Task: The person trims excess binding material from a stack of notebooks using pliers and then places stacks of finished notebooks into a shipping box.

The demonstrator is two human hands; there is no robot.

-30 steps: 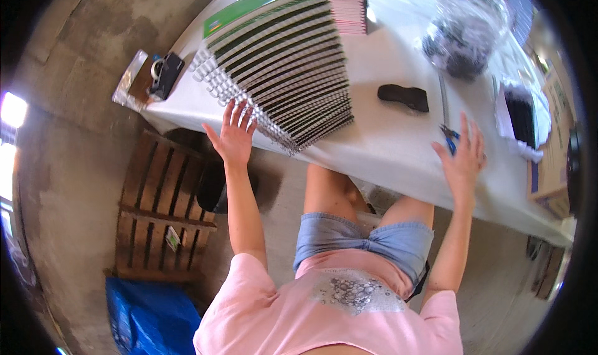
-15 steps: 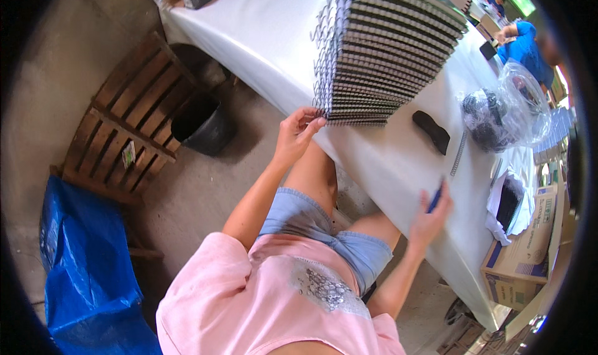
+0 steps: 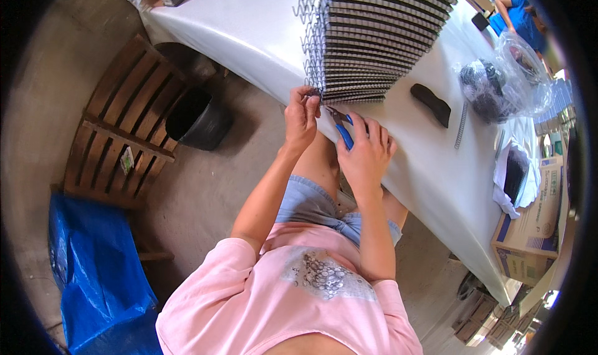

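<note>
A tall, fanned stack of spiral-bound books [image 3: 374, 43] lies at the table edge, its dark coil ends sticking out along the left side. My left hand [image 3: 301, 119] is closed at the stack's near left corner, thumb and fingers pinching the end of a dark coil. In my right hand [image 3: 366, 152] is a pair of blue-handled pliers [image 3: 343, 134]. Their metal jaws point at the same corner, close by my left fingertips. Whether the jaws touch the wire is too small to tell.
On the white-covered table [image 3: 430, 168] lie a dark elongated pad [image 3: 431, 104], a loose coil [image 3: 461, 126] and a clear plastic bag of black coils [image 3: 489, 87]. Cardboard boxes [image 3: 529, 236] stand right. Left are a black bucket [image 3: 208, 121], a wooden slatted bench [image 3: 124, 118] and a co-worker's blue sleeve [image 3: 516, 3] far right.
My right hand has swung left and forward with the pliers, from over the table's right part to the stack's corner. My left hand stays at that corner.
</note>
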